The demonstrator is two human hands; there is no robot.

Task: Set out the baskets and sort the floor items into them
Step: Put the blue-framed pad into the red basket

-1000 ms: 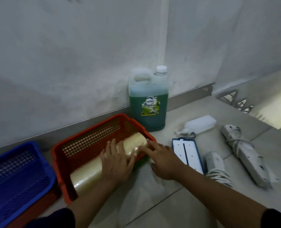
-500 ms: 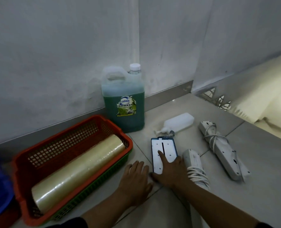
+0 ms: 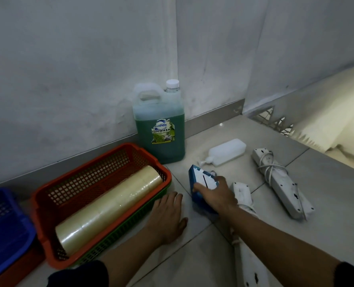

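- Right hand [image 3: 217, 195] grip is clamping the blue-and-white flat pack [image 3: 201, 183], fingers over the top edge, thumb on the near side.
- The pack is now tilting up on its edge off the floor [image 3: 327, 193]; half a second ago it was lying flat with the hand only resting on it.
- Left hand [image 3: 169, 216] is staying flat on the floor, fingers straight and apart, holding nothing, just beside the baskets.
- Roll of clear wrap [image 3: 110, 208] is lying in the orange basket [image 3: 47, 204], same as before; that basket is sitting nested in a green basket [image 3: 130, 222].
- Blue basket [image 3: 4, 220] is getting cut off at the left edge.
- Dishwash jug [image 3: 159, 131], white pump bottle [image 3: 225, 152] and far power strip [image 3: 283, 181] are sitting unmoved.
- Near power strip [image 3: 242, 193] is partly hiding behind the right forearm; its lower end is running out of frame.
- Pack's label is unreadable.
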